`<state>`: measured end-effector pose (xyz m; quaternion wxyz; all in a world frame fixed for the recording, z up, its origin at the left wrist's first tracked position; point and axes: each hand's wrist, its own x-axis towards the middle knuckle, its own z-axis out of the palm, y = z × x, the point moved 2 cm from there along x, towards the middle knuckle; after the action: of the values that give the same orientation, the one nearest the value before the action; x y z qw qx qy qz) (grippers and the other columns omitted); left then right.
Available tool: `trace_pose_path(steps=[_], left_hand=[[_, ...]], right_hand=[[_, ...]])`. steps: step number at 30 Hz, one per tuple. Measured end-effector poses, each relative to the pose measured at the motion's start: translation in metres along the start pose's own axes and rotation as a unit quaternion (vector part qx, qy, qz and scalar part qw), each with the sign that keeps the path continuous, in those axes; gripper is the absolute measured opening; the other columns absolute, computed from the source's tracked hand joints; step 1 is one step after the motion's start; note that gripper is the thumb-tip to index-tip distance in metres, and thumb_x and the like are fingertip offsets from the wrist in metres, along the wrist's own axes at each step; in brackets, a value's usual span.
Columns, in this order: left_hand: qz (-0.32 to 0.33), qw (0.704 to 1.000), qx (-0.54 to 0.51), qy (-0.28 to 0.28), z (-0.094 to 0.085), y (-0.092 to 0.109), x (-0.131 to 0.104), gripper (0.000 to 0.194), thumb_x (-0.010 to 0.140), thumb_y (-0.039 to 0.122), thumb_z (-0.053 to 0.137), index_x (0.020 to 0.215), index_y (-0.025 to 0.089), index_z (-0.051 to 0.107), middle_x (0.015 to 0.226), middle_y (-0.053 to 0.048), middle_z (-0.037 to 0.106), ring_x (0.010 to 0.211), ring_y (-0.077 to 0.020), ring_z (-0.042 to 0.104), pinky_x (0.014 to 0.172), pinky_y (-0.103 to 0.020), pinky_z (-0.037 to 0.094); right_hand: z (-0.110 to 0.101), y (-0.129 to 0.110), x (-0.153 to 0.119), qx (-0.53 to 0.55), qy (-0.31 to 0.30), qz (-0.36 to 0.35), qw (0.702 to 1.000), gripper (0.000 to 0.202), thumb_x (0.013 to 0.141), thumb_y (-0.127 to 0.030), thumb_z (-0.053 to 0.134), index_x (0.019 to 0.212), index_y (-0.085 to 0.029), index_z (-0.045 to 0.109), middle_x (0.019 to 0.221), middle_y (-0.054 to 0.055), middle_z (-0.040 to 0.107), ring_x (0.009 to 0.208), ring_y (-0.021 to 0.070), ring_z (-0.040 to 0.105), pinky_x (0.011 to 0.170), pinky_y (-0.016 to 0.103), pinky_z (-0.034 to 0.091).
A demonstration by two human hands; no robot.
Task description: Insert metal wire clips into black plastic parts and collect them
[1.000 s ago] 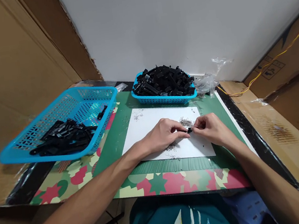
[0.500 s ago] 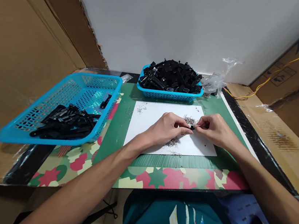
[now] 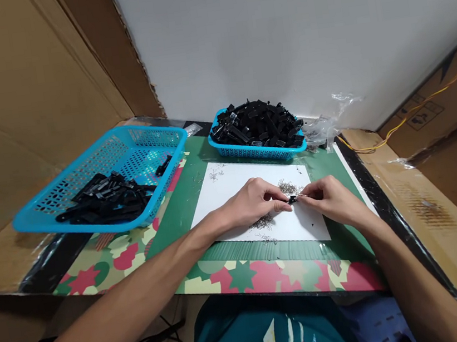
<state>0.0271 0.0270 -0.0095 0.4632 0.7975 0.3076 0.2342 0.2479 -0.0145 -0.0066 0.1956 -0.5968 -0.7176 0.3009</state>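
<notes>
Over a white sheet (image 3: 210, 196), my left hand (image 3: 260, 200) pinches a small black part (image 3: 292, 199) between thumb and fingers. My right hand (image 3: 328, 197) is closed on a thin metal pin-like tool (image 3: 302, 195), whose tip meets the black part. Small metal pieces (image 3: 287, 187) lie in a pile just behind the fingertips, and another pile (image 3: 263, 222) is beside my left hand. A few more are scattered at the sheet's far left corner.
A blue basket (image 3: 134, 224) at the left holds black plastic parts (image 3: 108, 201). Behind the sheet, a smaller blue basket (image 3: 257, 150) is heaped with black parts. Clear plastic bags (image 3: 319, 130), a yellow wire (image 3: 395, 129) and cardboard (image 3: 436, 211) are at the right.
The camera view has shifted slightly. Both hands stay together at the black part, with the thumb and fingers of my right hand a little differently placed.
</notes>
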Motion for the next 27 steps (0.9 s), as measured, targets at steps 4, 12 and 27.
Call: trace_pose_path(steps=[4,12,27], left_hand=[[-0.005,1.0,0.001,-0.005,-0.002,0.0,-0.001,0.021,0.086,0.031,0.079,0.098,0.016,0.087,0.084,-0.007,0.081,0.071,-0.0152,0.065,0.062,-0.026,0.045],[-0.018,1.0,0.01,-0.009,-0.003,-0.001,-0.002,0.021,0.086,0.033,0.079,0.096,0.017,0.087,0.089,-0.007,0.082,0.079,-0.0187,0.07,0.069,-0.027,0.049],[-0.055,0.998,-0.013,-0.007,-0.005,-0.005,-0.001,0.024,0.084,0.033,0.078,0.1,0.017,0.087,0.083,-0.007,0.08,0.073,-0.0169,0.067,0.064,-0.026,0.048]], right_hand=[[-0.009,0.004,-0.001,-0.032,0.021,-0.031,0.999,0.031,0.093,-0.028,0.056,0.088,-0.017,0.084,0.077,0.005,0.079,0.066,0.0192,0.065,0.059,0.029,0.043],[-0.009,0.006,-0.001,0.12,0.203,-0.056,0.97,0.022,0.088,-0.041,0.074,0.089,-0.021,0.084,0.101,0.011,0.083,0.094,0.0302,0.078,0.088,0.044,0.06],[0.015,0.009,0.006,0.321,0.143,0.026,0.936,0.048,0.077,-0.061,0.085,0.079,-0.018,0.065,0.071,0.01,0.078,0.064,0.0229,0.077,0.063,0.034,0.067]])
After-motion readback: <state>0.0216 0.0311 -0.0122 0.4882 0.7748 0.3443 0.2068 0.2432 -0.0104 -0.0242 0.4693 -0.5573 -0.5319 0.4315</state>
